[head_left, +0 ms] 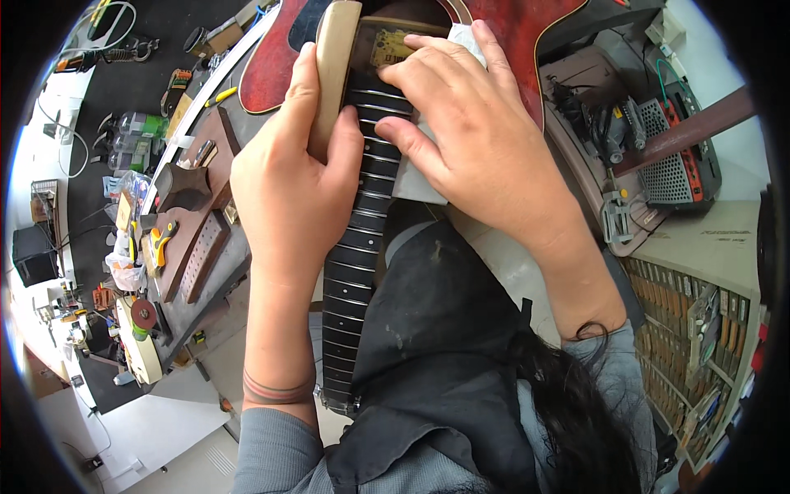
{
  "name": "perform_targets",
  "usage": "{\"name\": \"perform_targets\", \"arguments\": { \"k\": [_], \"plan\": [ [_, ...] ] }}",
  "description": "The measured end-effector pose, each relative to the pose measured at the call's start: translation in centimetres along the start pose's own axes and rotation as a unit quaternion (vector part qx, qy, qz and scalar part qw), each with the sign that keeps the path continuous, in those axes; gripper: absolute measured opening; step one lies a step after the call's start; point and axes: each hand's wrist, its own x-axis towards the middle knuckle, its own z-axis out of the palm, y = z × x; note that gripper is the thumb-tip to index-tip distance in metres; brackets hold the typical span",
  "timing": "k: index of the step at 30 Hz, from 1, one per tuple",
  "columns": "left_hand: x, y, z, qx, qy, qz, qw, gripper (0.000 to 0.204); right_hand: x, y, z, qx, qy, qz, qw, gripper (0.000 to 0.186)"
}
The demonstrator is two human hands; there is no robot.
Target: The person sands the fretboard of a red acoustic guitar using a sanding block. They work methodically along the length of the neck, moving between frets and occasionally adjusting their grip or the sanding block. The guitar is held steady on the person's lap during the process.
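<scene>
A red guitar body (271, 78) lies at the top of the view, and its dark fretboard (362, 222) with metal frets runs down toward my lap. My left hand (292, 173) is closed around a pale wooden block (336, 62) along the fretboard's left side, thumb on one side and fingers on the other. My right hand (477, 136) lies spread at the fretboard's upper right, fingertips by a dark flat piece with a yellow printed label (391, 48). Something white (467, 37) shows between its fingers; what lies beneath the palm is hidden.
On the bench to the left are perforated dark wood pieces (206, 255), yellow-handled pliers (163, 243), a yellow marker-like tool (220, 97) and plastic bottles (140, 125). At right stand a machine with a perforated grey cover (671, 156) and a rack of files or blades (691, 321).
</scene>
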Motion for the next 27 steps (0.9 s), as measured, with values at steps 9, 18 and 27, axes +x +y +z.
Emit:
{"name": "perform_targets", "arguments": {
  "k": [9,18,27],
  "plan": [
    [0.4,0.9,-0.6,0.010,-0.019,-0.003,1.000,0.061,9.8,9.0,0.3,-0.110,0.092,0.013,0.990,0.057],
    [-0.5,0.5,-1.2,0.007,-0.025,-0.002,1.000,0.057,10.5,8.5,2.5,-0.197,0.089,0.026,0.976,0.074],
    [-3.8,0.2,-2.5,-0.054,-0.051,-0.094,0.993,0.060,10.2,9.1,2.8,-0.183,0.100,0.006,0.978,0.071]
  ]
}}
